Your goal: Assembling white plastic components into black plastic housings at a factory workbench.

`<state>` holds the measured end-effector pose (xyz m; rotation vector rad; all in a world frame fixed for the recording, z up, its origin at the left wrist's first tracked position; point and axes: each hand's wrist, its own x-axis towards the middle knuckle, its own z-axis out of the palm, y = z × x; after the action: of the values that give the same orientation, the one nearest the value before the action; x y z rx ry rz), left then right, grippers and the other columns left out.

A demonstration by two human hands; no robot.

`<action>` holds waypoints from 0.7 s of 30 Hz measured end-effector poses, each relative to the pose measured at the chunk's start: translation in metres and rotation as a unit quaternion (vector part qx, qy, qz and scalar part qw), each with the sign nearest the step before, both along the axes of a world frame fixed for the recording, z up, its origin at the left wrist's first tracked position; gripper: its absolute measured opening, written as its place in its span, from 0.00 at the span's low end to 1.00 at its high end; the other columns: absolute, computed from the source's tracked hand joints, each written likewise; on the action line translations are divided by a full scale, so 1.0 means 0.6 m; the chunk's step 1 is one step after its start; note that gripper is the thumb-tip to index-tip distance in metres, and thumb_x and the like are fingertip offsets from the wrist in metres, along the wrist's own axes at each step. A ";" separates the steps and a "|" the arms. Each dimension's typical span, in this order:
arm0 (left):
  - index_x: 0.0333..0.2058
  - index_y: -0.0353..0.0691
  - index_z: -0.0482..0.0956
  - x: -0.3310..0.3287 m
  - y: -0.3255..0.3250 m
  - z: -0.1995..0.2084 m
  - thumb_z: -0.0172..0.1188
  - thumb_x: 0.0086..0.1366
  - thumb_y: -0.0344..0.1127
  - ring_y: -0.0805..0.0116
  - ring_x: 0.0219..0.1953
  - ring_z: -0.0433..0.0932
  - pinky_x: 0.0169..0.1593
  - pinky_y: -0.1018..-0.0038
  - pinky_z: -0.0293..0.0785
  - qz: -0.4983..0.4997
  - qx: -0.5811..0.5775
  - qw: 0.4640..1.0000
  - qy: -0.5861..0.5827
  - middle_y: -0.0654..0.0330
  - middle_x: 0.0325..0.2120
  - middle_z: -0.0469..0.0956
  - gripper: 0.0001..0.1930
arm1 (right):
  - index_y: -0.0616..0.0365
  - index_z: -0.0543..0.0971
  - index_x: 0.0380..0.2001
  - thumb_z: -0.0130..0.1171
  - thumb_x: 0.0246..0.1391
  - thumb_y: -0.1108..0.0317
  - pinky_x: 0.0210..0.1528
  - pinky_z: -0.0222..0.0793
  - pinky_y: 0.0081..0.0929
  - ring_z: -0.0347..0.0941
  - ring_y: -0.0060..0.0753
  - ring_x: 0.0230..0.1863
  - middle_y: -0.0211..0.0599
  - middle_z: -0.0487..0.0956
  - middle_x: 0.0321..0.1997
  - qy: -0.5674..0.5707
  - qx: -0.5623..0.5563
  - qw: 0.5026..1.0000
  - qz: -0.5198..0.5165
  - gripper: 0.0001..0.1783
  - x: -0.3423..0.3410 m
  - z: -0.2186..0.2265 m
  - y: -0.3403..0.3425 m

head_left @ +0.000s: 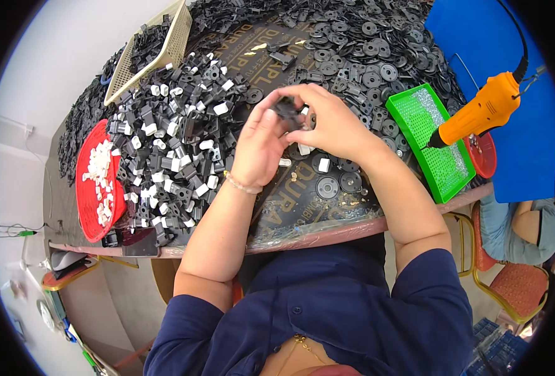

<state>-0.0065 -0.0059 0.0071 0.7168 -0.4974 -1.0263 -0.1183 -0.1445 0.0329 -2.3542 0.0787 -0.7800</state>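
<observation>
Both hands meet over the middle of the table, fingers curled round a small black plastic part [285, 110]. My left hand [260, 141] grips it from the left with thumb and fingers. From the right, my right hand [334, 125] holds it too, its fingers arched over the top. The part is slightly blurred, and its underside is hidden by the fingers. Left of my hands spreads a heap of black plastic parts with white pieces [171, 135]. Beneath my right wrist lie a few black discs [327, 187] and a loose white cap [324, 165].
A red basket [84, 188] of white pieces stands at the left, a cream basket [178, 37] of black parts behind it. On the right are a green tray [409, 122] with small silvery pieces, an orange power screwdriver [484, 109] hanging over it, and a red bowl [487, 156]. Black discs [369, 28] cover the back.
</observation>
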 end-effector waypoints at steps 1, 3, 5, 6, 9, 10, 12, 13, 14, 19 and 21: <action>0.62 0.42 0.63 0.010 0.001 -0.005 0.49 0.74 0.39 0.64 0.46 0.78 0.52 0.64 0.77 0.018 0.003 1.000 0.002 0.53 0.52 0.74 0.21 | 0.54 0.73 0.57 0.68 0.41 0.75 0.35 0.72 0.22 0.72 0.24 0.33 0.35 0.74 0.44 0.034 0.118 0.992 0.013 0.35 -0.002 0.015 0.004; 0.62 0.43 0.64 0.013 0.002 -0.003 0.50 0.74 0.39 0.64 0.46 0.78 0.52 0.64 0.77 0.012 0.014 1.000 0.023 0.54 0.51 0.74 0.20 | 0.55 0.71 0.58 0.63 0.41 0.79 0.37 0.69 0.16 0.68 0.17 0.36 0.32 0.69 0.44 0.070 0.256 0.964 0.027 0.35 -0.006 0.033 0.004; 0.61 0.45 0.65 0.005 0.003 -0.001 0.52 0.73 0.38 0.68 0.46 0.78 0.53 0.64 0.76 0.004 0.035 0.999 0.029 0.57 0.50 0.74 0.20 | 0.55 0.70 0.58 0.62 0.41 0.79 0.38 0.68 0.16 0.67 0.17 0.37 0.33 0.68 0.45 0.059 0.286 0.955 0.054 0.35 -0.009 0.031 -0.001; 0.61 0.45 0.65 0.001 0.002 -0.001 0.52 0.73 0.38 0.68 0.46 0.78 0.53 0.64 0.76 0.005 0.036 0.999 0.029 0.57 0.50 0.74 0.20 | 0.55 0.70 0.58 0.61 0.42 0.80 0.38 0.68 0.16 0.67 0.16 0.37 0.33 0.67 0.46 0.048 0.314 0.945 0.080 0.35 -0.009 0.031 -0.003; 0.60 0.44 0.66 -0.003 0.005 -0.004 0.54 0.72 0.37 0.71 0.50 0.76 0.53 0.64 0.77 -0.046 0.048 0.997 0.043 0.61 0.51 0.74 0.20 | 0.56 0.71 0.57 0.60 0.43 0.80 0.45 0.72 0.23 0.70 0.23 0.40 0.35 0.68 0.47 0.012 0.213 0.975 0.057 0.33 -0.006 0.030 0.000; 0.60 0.44 0.66 0.000 0.006 -0.003 0.54 0.72 0.37 0.71 0.50 0.76 0.53 0.64 0.77 -0.046 0.048 0.997 0.043 0.61 0.51 0.74 0.20 | 0.57 0.71 0.57 0.61 0.44 0.80 0.49 0.73 0.26 0.71 0.25 0.42 0.36 0.69 0.48 -0.027 0.128 0.991 0.037 0.32 -0.004 0.032 0.000; 0.60 0.42 0.67 0.006 0.010 0.003 0.55 0.71 0.36 0.69 0.52 0.76 0.53 0.64 0.77 -0.054 0.024 0.998 0.032 0.60 0.52 0.74 0.20 | 0.60 0.74 0.54 0.66 0.44 0.76 0.55 0.71 0.31 0.73 0.30 0.44 0.36 0.71 0.48 -0.031 0.126 0.992 -0.004 0.29 -0.011 0.040 0.001; 0.60 0.42 0.67 0.006 0.011 0.006 0.55 0.71 0.36 0.69 0.52 0.76 0.53 0.64 0.77 -0.054 0.025 0.998 0.032 0.60 0.52 0.74 0.20 | 0.61 0.76 0.52 0.70 0.43 0.73 0.54 0.71 0.29 0.73 0.29 0.44 0.36 0.73 0.47 -0.014 0.151 0.988 -0.018 0.29 -0.012 0.040 -0.005; 0.60 0.42 0.67 0.005 0.012 0.009 0.56 0.71 0.35 0.69 0.52 0.76 0.54 0.64 0.77 -0.061 0.016 0.997 0.038 0.60 0.52 0.74 0.21 | 0.61 0.77 0.50 0.73 0.42 0.70 0.52 0.71 0.28 0.73 0.29 0.44 0.35 0.74 0.46 0.004 0.176 0.984 -0.032 0.29 -0.014 0.040 -0.010; 0.58 0.40 0.68 0.006 0.011 0.010 0.58 0.68 0.31 0.67 0.51 0.77 0.55 0.65 0.78 -0.052 -0.011 0.997 0.054 0.58 0.51 0.75 0.21 | 0.62 0.83 0.40 0.75 0.41 0.67 0.45 0.70 0.25 0.74 0.29 0.42 0.34 0.79 0.37 0.012 0.161 0.985 -0.058 0.21 -0.020 0.046 -0.020; 0.56 0.41 0.69 0.010 0.011 0.001 0.58 0.68 0.30 0.67 0.51 0.78 0.55 0.66 0.79 -0.044 -0.010 0.997 0.058 0.58 0.51 0.76 0.19 | 0.60 0.83 0.41 0.74 0.41 0.67 0.46 0.70 0.27 0.75 0.31 0.42 0.35 0.79 0.39 -0.044 0.086 0.995 -0.036 0.21 -0.014 0.036 -0.018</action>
<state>-0.0007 0.0006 0.0077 0.6196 -0.4412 -1.1366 -0.1268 -0.1550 0.0546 -2.1611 0.1866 -0.8744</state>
